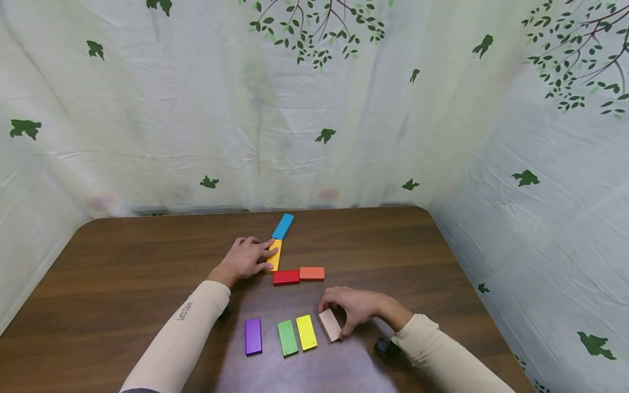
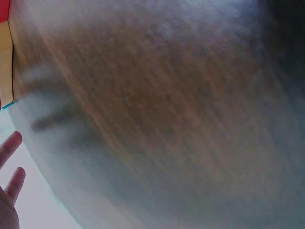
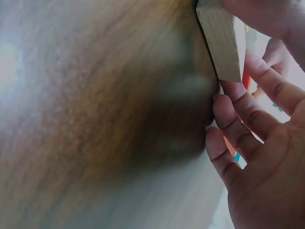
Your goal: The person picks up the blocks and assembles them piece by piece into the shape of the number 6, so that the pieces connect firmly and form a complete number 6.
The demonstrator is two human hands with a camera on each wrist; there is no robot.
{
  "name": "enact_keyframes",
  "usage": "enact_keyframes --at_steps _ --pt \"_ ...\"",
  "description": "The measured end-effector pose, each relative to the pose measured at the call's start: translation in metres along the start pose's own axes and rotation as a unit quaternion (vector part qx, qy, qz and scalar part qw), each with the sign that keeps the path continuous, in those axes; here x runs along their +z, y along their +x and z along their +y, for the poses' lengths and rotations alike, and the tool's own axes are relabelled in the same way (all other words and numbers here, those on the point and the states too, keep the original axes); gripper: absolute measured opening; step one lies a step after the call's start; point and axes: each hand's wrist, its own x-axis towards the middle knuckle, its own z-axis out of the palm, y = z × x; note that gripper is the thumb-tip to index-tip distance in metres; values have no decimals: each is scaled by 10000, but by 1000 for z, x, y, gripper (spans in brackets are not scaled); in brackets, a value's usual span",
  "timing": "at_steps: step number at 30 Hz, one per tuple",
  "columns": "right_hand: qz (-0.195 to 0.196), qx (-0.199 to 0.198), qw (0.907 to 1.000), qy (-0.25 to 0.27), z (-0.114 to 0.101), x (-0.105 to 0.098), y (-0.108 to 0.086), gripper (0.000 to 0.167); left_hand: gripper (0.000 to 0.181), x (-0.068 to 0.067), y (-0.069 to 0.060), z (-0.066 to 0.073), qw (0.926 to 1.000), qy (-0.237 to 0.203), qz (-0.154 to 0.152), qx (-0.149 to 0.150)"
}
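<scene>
Brown surface [image 1: 137, 267], leaf-print curtain [image 1: 162, 125] behind. Left hand [image 1: 245, 257] stretched forward, fingers spread, touching amber block [image 1: 277, 260] between blue block [image 1: 283, 226] and red block [image 1: 286, 278]. Right hand [image 1: 357, 305] arched, thumb and fingers pinching beige block [image 1: 330, 325], right of yellow block [image 1: 307, 332].

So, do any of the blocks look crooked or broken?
None looks broken. The blue block tilts further right than the golden block it meets, so their line looks bent. The pale block is slanted too, but the right hand is holding it.
</scene>
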Motion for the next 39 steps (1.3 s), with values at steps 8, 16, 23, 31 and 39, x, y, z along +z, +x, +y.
enact_keyframes --at_steps 8,16,23,31,39 --pt "269 129 9986 433 8 -7 -3 54 57 -1 0 1 10000 17 -44 -30" --pt "865 359 9947 429 29 -13 -4 54 57 -1 0 -3 10000 51 -38 0" --pt "1355 589 9873 590 43 -17 -5 52 57 -1 0 -4 10000 24 -56 8" --pt "1443 672 9857 554 47 -20 -2 54 57 2 3 -4 9999 78 -103 55" --pt "1674 783 9812 563 48 -19 3 54 57 1 3 -4 9999 125 -105 28"
